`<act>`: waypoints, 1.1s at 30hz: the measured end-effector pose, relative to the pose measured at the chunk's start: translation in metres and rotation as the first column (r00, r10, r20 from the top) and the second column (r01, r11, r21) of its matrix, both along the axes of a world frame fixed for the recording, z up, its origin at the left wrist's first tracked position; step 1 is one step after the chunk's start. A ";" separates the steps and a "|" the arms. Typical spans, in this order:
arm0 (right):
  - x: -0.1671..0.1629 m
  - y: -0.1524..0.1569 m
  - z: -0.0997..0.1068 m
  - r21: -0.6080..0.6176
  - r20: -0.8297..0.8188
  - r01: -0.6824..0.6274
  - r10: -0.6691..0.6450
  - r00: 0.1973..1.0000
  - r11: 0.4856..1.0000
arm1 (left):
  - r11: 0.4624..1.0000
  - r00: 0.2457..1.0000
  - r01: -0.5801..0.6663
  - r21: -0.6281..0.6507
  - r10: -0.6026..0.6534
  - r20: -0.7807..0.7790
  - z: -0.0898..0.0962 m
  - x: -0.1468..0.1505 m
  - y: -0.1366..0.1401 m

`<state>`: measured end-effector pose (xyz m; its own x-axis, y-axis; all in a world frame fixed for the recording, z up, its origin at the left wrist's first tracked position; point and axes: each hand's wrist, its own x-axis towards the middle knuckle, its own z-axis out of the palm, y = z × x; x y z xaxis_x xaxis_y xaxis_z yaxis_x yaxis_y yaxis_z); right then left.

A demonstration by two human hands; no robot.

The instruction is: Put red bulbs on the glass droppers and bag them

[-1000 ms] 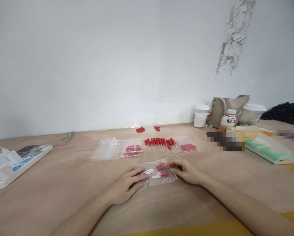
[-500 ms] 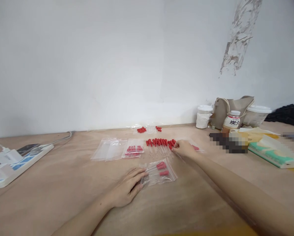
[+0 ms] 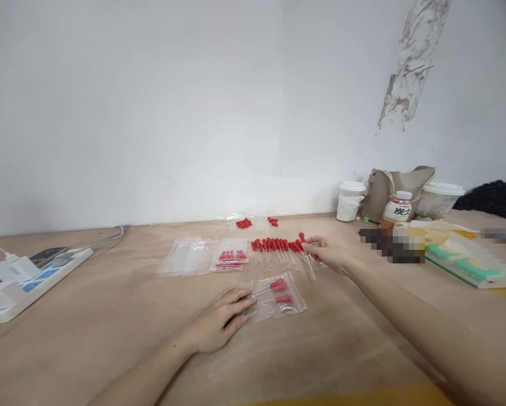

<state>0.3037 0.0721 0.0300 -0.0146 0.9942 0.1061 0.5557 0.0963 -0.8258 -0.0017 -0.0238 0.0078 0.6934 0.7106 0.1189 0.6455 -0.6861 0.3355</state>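
Note:
My left hand (image 3: pixel 223 318) lies flat on the table with its fingers stretched, fingertips on the edge of a clear zip bag (image 3: pixel 267 311). Inside that bag are droppers with red bulbs (image 3: pixel 283 298) and thin clear stems. My right hand (image 3: pixel 326 254) pinches a dropper (image 3: pixel 302 237) near its bulb, the stem slanting down toward me. It is at the right end of a row of several loose droppers (image 3: pixel 273 244), whose bulbs point to the wall. Left of the row sits another bag with several red-bulbed droppers (image 3: pixel 232 256).
Flat clear bags (image 3: pixel 185 256) lie to the left. Small red pieces (image 3: pixel 243 223) in clear plastic are near the wall. A power strip (image 3: pixel 62 276) stands far left. At right are a lidded cup (image 3: pixel 350 202), a bottle (image 3: pixel 397 210), a grey bag (image 3: pixel 379 192) and a green tissue pack (image 3: pixel 468 265).
My right hand has drawn back slightly to the right and turned, and a dropper now stands out, raised, at its fingertips. My left hand has stayed on the bag.

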 end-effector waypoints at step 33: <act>-0.012 -0.054 -0.060 0.245 -0.070 -0.224 0.248 0.966 0.943 | 1.000 1.000 -0.008 0.021 0.008 0.021 -0.001 0.000 -0.001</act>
